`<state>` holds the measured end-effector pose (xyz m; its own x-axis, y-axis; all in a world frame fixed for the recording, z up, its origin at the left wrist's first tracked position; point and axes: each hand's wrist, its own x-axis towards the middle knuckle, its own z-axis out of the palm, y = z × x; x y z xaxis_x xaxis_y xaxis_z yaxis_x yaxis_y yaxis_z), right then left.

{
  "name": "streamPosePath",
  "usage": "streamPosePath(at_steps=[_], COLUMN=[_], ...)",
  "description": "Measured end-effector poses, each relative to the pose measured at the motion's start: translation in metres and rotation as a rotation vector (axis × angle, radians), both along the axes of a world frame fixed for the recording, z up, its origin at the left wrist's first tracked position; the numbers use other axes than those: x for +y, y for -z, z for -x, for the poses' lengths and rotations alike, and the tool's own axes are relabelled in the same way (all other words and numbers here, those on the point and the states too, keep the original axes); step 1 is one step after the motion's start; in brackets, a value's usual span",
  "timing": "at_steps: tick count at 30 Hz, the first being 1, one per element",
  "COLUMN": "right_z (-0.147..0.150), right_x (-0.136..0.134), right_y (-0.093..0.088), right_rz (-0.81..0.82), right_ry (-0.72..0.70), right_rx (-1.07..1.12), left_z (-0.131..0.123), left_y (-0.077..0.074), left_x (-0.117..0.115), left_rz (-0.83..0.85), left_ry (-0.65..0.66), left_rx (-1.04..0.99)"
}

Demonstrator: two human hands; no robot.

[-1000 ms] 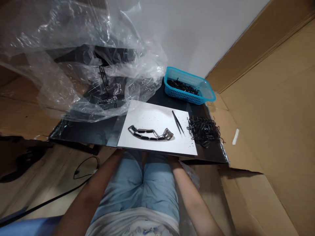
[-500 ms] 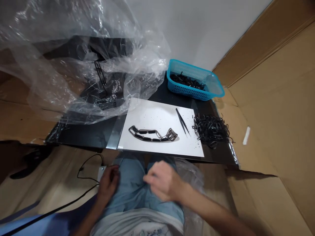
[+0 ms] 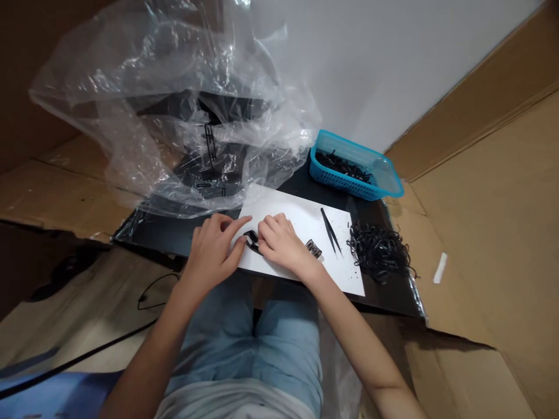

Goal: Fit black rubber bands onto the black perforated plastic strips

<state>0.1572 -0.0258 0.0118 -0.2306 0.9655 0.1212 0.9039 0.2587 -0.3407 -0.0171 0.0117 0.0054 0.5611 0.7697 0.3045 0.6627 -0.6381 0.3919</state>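
Note:
A curved, dark open-frame strip (image 3: 252,240) with black inserts lies on the white sheet (image 3: 301,212), its middle hidden under my right hand. My right hand (image 3: 279,240) rests on it with curled fingers pressed down. At the strip's left end is my left hand (image 3: 215,247), thumb and forefinger stretched apart; the thumb tip appears to touch the edge. The strip's right end, a looped metal-like part (image 3: 313,249), shows beyond my right hand. Black tweezers (image 3: 331,231) lie on the sheet to the right, points toward me.
A tangled heap of black loops (image 3: 379,251) sits right of the sheet. Behind it stands a blue basket (image 3: 356,187) holding small black pieces. Crumpled clear plastic (image 3: 174,139) covers the table's back left, with black frames visible through it. Cardboard (image 3: 489,192) walls the right side.
Both hands have come up from my lap onto the white sheet, at the curved strip. The view has shifted slightly. Tweezers, basket and heap stay in place.

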Motion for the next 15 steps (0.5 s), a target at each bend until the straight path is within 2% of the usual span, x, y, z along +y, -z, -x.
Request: streamPosePath(at_steps=[2,5,7,12,15], right_z=[-0.006,-0.014,-0.018,-0.021,-0.024], right_x=[-0.001,-0.005,-0.009,-0.015,-0.015], right_y=[-0.003,-0.007,-0.009,-0.012,-0.018], right_rz=[-0.003,-0.013,-0.044,-0.166,-0.137], right_ry=[-0.026,-0.020,-0.034,-0.082,-0.060], right_rx=[0.127,0.359,0.494,0.598,0.681], left_z=[-0.002,-0.006,-0.011,-0.027,-0.038], left_y=[-0.002,-0.004,-0.007,-0.017,-0.023], left_x=[0.011,0.016,0.016,0.016,0.017], left_rz=[0.036,0.125,0.243,0.690,0.722], left_ry=[0.100,0.219,0.250,0.359,0.318], left_rx=[0.101,0.069,-0.048,-0.427,-0.537])
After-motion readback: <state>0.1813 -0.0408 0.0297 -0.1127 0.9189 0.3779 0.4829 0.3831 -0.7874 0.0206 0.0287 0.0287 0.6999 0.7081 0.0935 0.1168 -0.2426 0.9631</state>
